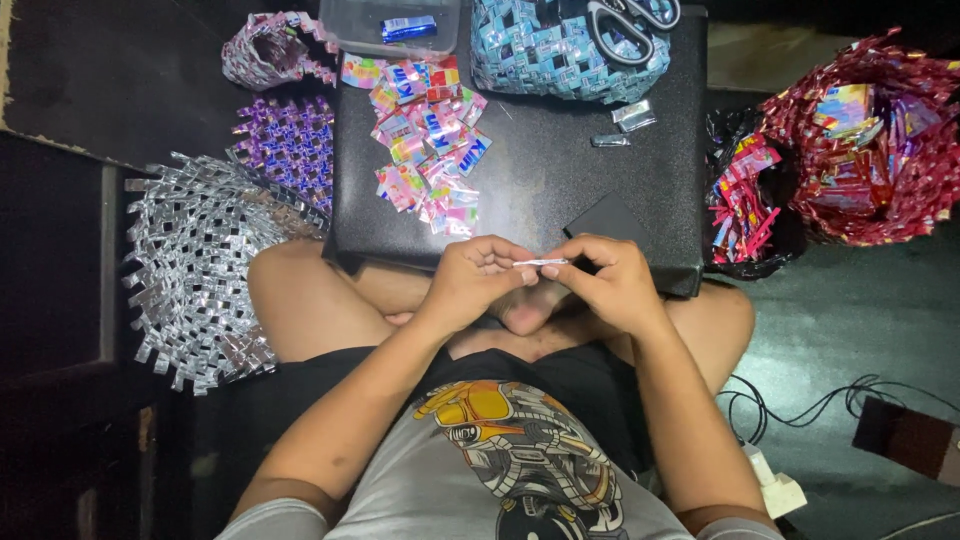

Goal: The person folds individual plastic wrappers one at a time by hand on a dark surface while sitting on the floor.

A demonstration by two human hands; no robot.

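Left hand (478,282), right hand (608,283), pinching thin silver folded strip (540,263)

scissors (632,22) cut off, strip (540,263) partly hidden

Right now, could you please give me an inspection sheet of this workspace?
Surface: black low table, mostly bare at its middle.
Job's things: thin folded silver strip, pinched between both hands.
Clutter: pile of colourful wrappers; scissors on blue woven piece; silver woven mat; purple woven piece; red woven basket.
Grippers: left hand and right hand both grip the strip.
Cables: black cable on the floor, right.
Surroundings: dark floor.
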